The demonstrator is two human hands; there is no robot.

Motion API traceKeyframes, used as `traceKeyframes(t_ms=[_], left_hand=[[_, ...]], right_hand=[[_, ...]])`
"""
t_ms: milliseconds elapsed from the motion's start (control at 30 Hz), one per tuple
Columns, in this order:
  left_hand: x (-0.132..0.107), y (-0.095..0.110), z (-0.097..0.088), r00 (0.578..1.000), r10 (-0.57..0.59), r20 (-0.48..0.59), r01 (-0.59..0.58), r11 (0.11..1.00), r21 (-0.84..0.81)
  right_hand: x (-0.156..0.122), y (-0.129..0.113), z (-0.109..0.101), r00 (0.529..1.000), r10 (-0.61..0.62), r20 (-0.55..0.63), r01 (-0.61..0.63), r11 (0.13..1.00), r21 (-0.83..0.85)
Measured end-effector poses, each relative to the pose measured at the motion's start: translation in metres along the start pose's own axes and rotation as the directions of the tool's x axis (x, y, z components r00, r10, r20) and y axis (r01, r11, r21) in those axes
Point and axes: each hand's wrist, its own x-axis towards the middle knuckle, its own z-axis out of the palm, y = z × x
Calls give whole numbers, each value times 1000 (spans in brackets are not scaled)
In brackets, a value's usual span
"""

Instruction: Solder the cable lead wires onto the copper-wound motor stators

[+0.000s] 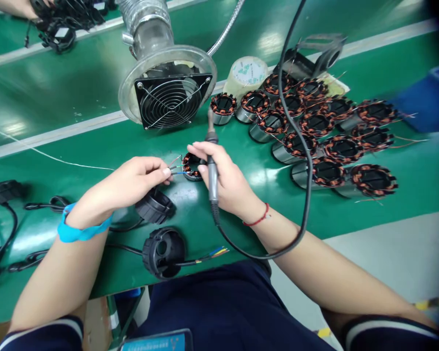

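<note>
My left hand (141, 178) pinches thin coloured wires (177, 170) at the left side of a small copper-wound motor stator (186, 168). The grip of a soldering iron (212, 180) rests in my right hand (229, 181), its tip pointing away from me. Right thumb and fingertips reach over the stator and partly hide it; whether they touch it I cannot tell. Just under my left hand is a black round plastic cap (155, 208). Nearer to me lies another black cap (164, 252), with a cable ending in blue, yellow and other wires (215, 252).
A fume-extractor fan (171, 102) stands behind the hands. Several stators (316, 124) cover the right side, near a tape roll (247, 78) and a blue bin (424, 100). The iron's black cord (309, 170) loops over the bench. Black cables (7, 229) lie left. Another person's hand (18, 7) shows top left.
</note>
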Motion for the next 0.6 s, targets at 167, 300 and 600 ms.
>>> traceKeyframes(t_ms=[167,300,600], left_hand=[[4,-4,1,996,-85,10,83,922,-377],[3,-2,7,989,-126,73,146,896,-421],[-1,16,11,964,-266,-20,246,913,-327]], right_hand=[[10,2,-1,992,-55,112,65,994,-89],[9,-3,-3,997,-8,71,11,999,-51],[6,-4,-2,980,174,98,-195,941,276]])
